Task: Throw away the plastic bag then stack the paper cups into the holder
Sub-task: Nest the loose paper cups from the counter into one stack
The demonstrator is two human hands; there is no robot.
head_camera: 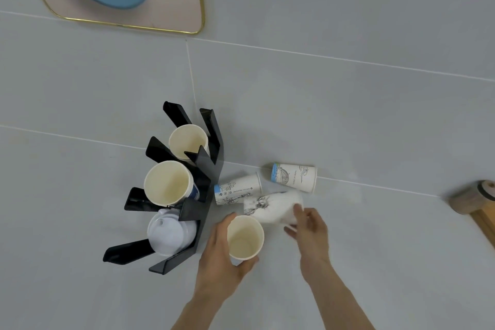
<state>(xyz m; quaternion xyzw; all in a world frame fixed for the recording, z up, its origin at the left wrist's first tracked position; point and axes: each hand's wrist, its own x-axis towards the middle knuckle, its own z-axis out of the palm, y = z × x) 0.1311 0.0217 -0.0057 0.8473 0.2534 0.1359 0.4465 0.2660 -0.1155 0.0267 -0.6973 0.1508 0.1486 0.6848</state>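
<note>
Left hand point(222, 249) curled in a grasp, right hand point(308, 230) fingers closing, blurred.

Grey tiled floor point(348, 115) carries a black holder point(206, 169) and two fallen cups point(294, 177).
</note>
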